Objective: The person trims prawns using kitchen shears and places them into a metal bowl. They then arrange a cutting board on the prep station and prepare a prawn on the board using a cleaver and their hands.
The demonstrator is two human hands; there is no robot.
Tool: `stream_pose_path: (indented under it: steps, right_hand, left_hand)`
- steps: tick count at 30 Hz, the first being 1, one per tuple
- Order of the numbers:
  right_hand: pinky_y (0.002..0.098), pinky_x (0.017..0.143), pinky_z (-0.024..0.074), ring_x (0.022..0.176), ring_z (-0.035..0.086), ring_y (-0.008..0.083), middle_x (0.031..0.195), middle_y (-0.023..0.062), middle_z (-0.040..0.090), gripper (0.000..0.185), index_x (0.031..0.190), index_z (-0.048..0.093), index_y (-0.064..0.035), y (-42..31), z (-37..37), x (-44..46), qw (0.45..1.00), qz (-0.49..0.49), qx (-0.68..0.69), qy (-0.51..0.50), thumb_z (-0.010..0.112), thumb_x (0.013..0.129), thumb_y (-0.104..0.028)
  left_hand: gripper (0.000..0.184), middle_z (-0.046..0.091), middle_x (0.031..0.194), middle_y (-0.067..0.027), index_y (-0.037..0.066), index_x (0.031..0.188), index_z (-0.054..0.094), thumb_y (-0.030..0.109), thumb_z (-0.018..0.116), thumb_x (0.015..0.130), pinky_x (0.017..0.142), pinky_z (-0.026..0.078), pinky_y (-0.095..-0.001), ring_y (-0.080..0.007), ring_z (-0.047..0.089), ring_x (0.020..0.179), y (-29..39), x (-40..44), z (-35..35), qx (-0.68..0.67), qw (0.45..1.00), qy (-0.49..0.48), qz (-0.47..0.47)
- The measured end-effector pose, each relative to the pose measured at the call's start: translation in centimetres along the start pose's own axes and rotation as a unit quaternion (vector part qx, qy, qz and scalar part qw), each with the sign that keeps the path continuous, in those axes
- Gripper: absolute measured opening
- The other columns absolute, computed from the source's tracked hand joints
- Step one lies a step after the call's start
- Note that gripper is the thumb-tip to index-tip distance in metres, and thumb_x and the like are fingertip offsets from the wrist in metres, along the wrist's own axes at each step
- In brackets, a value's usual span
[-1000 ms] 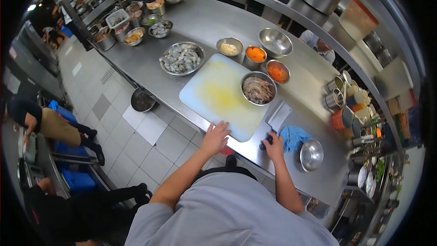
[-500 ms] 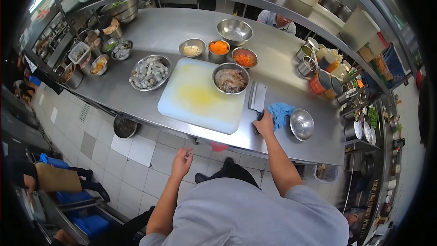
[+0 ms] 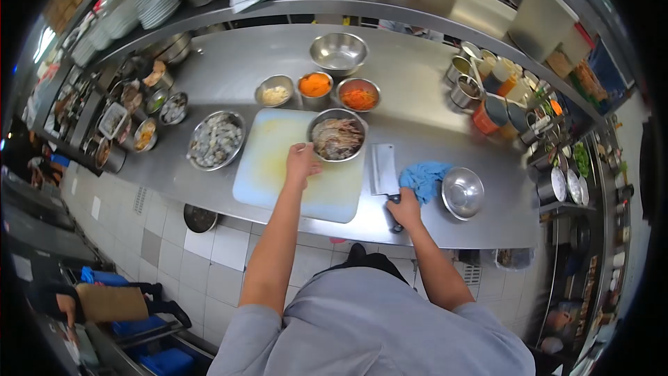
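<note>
- Cleaver [image 3: 384, 169], right of centre: right hand [image 3: 408, 207] grips it.
- Left hand [image 3: 302, 165], loosely open, seemingly reaches toward bowl [image 3: 338, 113] on board [image 3: 268, 191], mid-frame; contact unclear.
- Lifting it would call for firm fingers.

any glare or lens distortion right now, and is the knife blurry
Head view: the overhead shelf bows and the corners go black; head view: pale glare spreads across the steel table; head view: the cleaver's outline looks fairly crisp.
</note>
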State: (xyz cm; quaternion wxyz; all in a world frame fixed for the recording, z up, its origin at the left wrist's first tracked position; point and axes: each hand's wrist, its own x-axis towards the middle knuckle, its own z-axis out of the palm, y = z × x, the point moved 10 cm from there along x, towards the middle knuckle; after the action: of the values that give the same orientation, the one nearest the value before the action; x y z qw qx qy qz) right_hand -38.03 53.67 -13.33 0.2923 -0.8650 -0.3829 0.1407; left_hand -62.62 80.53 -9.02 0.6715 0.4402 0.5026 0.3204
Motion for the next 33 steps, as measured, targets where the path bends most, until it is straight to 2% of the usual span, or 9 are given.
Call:
stream_pose_path:
  steps: [2,5,10,14,17,23,27,29,33]
  right_hand:
    - [0.0495,0.088,0.0509,0.102,0.062,0.0447,0.111,0.0261,0.063,0.05,0.111,0.061,0.0006,-0.2,-0.2,0.0,0.998,0.022,0.021,-0.049,0.074,0.077,-0.033]
    - [0.0424,0.088,0.0511,0.101,0.063,0.0335,0.107,0.0227,0.063,0.063,0.127,0.059,0.0013,0.0,-1.2,-0.6,0.992,-0.029,0.12,-0.013,0.079,0.077,-0.031]
    - [0.0386,0.066,0.0514,0.068,0.065,0.0267,0.073,0.0113,0.065,0.071,0.148,0.044,-0.0069,2.8,-8.4,-5.0,0.988,0.054,0.14,-0.043,0.075,0.086,-0.022]
    - [0.0304,0.06,0.05,0.066,0.064,0.0148,0.075,0.0086,0.066,0.051,0.133,0.054,-0.0042,10.1,-12.8,-10.1,0.966,0.194,0.164,0.04,0.074,0.088,-0.016]
    - [0.0288,0.06,0.0485,0.064,0.061,0.0121,0.073,0.0059,0.065,0.032,0.118,0.062,-0.0037,13.5,-13.4,-9.2,0.973,0.114,0.12,0.16,0.073,0.09,-0.013]
    - [0.0257,0.06,0.0461,0.063,0.056,0.009,0.072,0.0018,0.062,0.013,0.091,0.065,-0.0017,11.3,-13.7,-1.5,0.959,0.121,0.21,0.148,0.071,0.093,-0.013]
    - [0.0242,0.058,0.0505,0.066,0.061,0.0094,0.077,0.0032,0.064,0.014,0.096,0.066,-0.0003,8.4,-10.7,5.0,0.93,0.131,0.33,0.092,0.07,0.094,-0.014]
    - [0.0242,0.059,0.0524,0.067,0.062,0.0096,0.079,0.0038,0.065,0.015,0.1,0.067,0.0,7.1,-8.9,8.1,0.93,0.139,0.335,0.066,0.069,0.094,-0.014]
    - [0.025,0.06,0.0554,0.067,0.063,0.0103,0.083,0.005,0.066,0.024,0.115,0.065,-0.0004,5.8,-3.6,11.8,0.902,0.174,0.394,-0.024,0.069,0.094,-0.013]
  left_hand:
    - [0.037,0.062,0.107,-0.0157,-0.001,0.122,0.051,0.023,0.063,0.096,0.055,0.059,-0.0347,-0.0241,0.067,0.076,-2.0,3.9,-0.1,-0.005,1.0,-0.001,-0.012]
    - [0.021,0.063,0.093,-0.0134,0.0,0.106,0.054,0.015,0.06,0.092,0.052,0.058,-0.0339,-0.0218,0.066,0.073,-1.6,5.2,-1.0,0.029,0.999,0.004,0.016]
    - [0.015,0.063,0.088,-0.0096,0.002,0.1,0.056,0.013,0.058,0.091,0.049,0.054,-0.0309,-0.018,0.063,0.067,-1.1,4.9,-7.7,-0.012,0.998,0.058,0.029]
    - [0.011,0.062,0.088,-0.0076,0.005,0.098,0.055,0.014,0.058,0.093,0.049,0.053,-0.03,-0.0168,0.062,0.068,0.9,4.4,-11.6,-0.017,0.996,0.081,0.044]
    - [0.009,0.06,0.087,-0.0032,0.008,0.097,0.055,0.013,0.06,0.093,0.055,0.054,-0.0302,-0.0141,0.061,0.072,0.7,5.6,-14.9,-0.003,0.995,0.086,0.043]
    - [0.027,0.062,0.108,-0.0049,0.007,0.119,0.057,0.011,0.062,0.093,0.06,0.055,-0.0306,-0.0143,0.062,0.082,4.7,3.5,-14.1,0.094,0.971,0.156,0.156]
    - [0.04,0.062,0.117,-0.0073,0.006,0.132,0.053,0.009,0.063,0.093,0.063,0.053,-0.0283,-0.0149,0.063,0.091,5.7,3.4,-14.2,0.17,0.956,0.14,0.195]
    - [0.038,0.064,0.115,-0.009,0.007,0.128,0.058,0.008,0.064,0.091,0.07,0.053,-0.0311,-0.0186,0.063,0.096,6.0,3.5,-14.4,0.185,0.954,0.144,0.187]
    - [0.026,0.069,0.109,-0.0118,0.008,0.113,0.069,0.008,0.067,0.088,0.083,0.052,-0.0375,-0.027,0.064,0.095,9.2,1.7,-13.0,0.359,0.858,0.116,0.347]
